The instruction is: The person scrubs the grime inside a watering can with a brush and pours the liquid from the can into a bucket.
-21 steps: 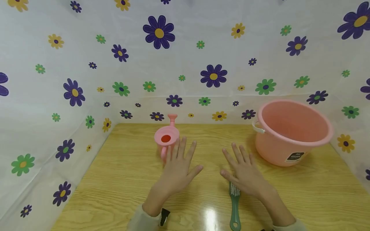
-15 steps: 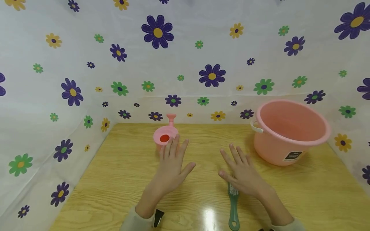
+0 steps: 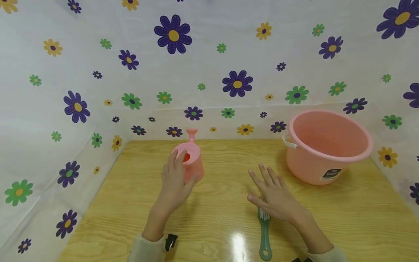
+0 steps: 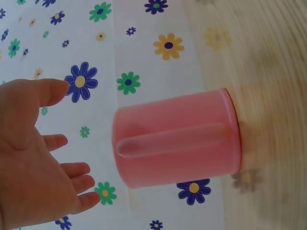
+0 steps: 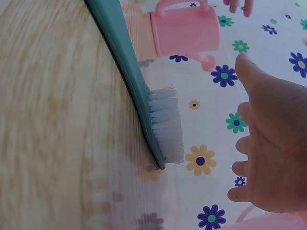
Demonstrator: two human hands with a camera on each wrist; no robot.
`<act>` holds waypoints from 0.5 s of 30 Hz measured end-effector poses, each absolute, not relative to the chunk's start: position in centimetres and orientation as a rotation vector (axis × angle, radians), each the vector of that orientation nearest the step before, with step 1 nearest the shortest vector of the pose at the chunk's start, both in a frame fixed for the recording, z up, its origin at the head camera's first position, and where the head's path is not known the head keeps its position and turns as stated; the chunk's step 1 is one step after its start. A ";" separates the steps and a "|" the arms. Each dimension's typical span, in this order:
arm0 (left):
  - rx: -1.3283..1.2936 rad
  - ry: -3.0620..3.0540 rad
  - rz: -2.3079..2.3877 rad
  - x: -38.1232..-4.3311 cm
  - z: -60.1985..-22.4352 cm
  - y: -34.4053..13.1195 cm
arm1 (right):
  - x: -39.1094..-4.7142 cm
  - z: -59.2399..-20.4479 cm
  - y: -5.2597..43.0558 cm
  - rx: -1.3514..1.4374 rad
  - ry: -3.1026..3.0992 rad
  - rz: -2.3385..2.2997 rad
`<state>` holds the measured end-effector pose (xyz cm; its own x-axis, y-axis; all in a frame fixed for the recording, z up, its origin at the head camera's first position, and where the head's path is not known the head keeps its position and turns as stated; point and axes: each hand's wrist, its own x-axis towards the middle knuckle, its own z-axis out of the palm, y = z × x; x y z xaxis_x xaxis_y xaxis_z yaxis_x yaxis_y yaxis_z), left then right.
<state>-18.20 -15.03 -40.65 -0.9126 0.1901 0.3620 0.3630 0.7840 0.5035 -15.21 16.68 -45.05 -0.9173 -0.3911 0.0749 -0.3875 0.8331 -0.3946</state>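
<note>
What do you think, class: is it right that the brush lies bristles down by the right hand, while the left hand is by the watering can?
Not quite: the brush lies bristles up, as the right wrist view shows. It is by the right hand, while the left hand is by the watering can.

White sheeting point(image 3: 203, 60) printed with purple, green and yellow flowers point(image 3: 237, 84) stands behind a yellowish wood-grain tabletop point(image 3: 226, 203) reflecting bright light point(image 3: 238, 245).
</note>
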 end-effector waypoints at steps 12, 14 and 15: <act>-0.170 -2.771 -1.090 -19.2 -42.0 -16.2 | -15.0 -45.1 16.9 -0.633 3.013 -0.612; -0.151 -2.776 -1.105 -19.3 -42.1 -16.3 | -15.0 -45.1 16.9 -0.631 3.014 -0.608; -0.144 -2.779 -1.109 -19.4 -42.1 -16.3 | -15.0 -45.1 16.9 -0.630 3.013 -0.608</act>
